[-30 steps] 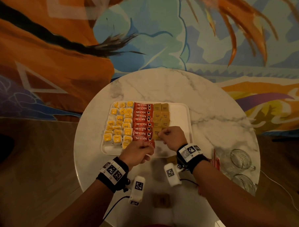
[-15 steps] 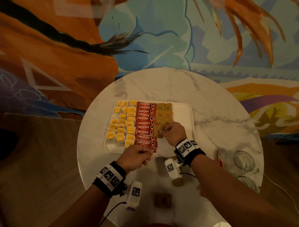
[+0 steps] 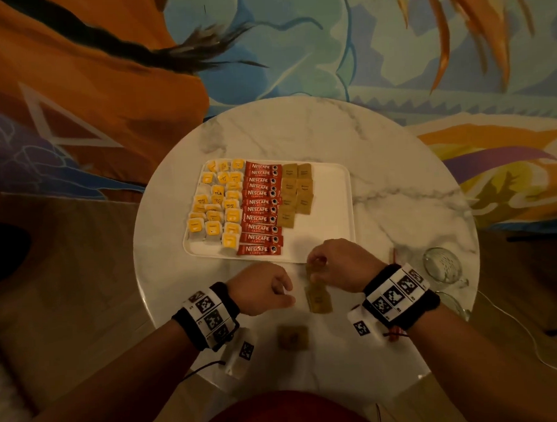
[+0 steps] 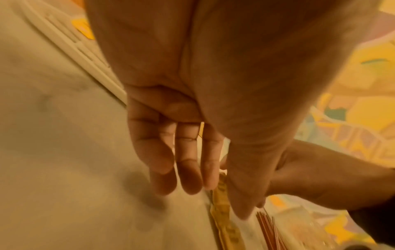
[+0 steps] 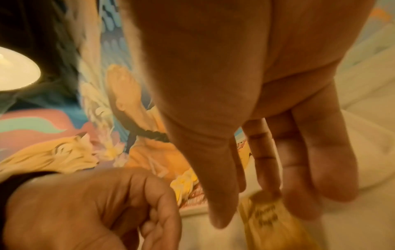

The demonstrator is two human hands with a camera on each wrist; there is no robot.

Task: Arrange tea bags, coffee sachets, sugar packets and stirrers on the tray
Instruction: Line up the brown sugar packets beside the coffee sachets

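At frame centre, a white tray [image 3: 331, 208] on a round marble table [image 3: 397, 180] holds yellow tea bags [image 3: 218, 207], red coffee sachets [image 3: 261, 208] and brown sugar packets [image 3: 294, 194]. Just below the tray's lower right corner, the right hand [image 3: 340, 264] pinches one loose sugar packet [image 3: 311, 271] above a small pile [image 3: 319, 300]. The left hand [image 3: 261, 291] hovers left of the pile, fingers loosely curled, holding nothing.

Tabletop [image 3: 380, 161]: white marble w/ grey veins. Tray [image 3: 331, 208]: plain white. Tea bags [image 3: 217, 202]: yellow-orange tags. Coffee sachets [image 3: 260, 208]: red w/ white lettering. Sugar packets [image 3: 297, 191]: brown. Wristbands [image 3: 399, 293]: black, w/ b&w square-code markers. Wall mural [image 3: 106, 90]: orange, blue, teal.
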